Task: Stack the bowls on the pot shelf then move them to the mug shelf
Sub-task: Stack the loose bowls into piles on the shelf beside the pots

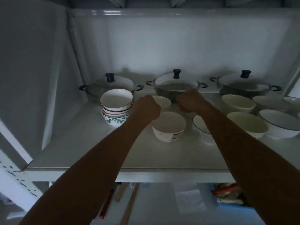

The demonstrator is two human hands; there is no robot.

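On the pot shelf (81, 143), a stack of several bowls (116, 108) stands at the left, its bottom bowl patterned with green leaves. My left hand (146, 109) is curled at the left rim of a plain white bowl (163, 102) just right of the stack. My right hand (189, 101) is curled over another white bowl (210, 102) that it mostly hides. In front of the hands sit a white bowl with a label (168, 127) and a dark-rimmed bowl (200, 132), partly under my right forearm.
Three lidded pots (176, 85) line the back of the shelf. Several cream and white bowls (238, 103) crowd the right side. The white side wall stands close on the left. A lower shelf holds utensils and bags (178, 200).
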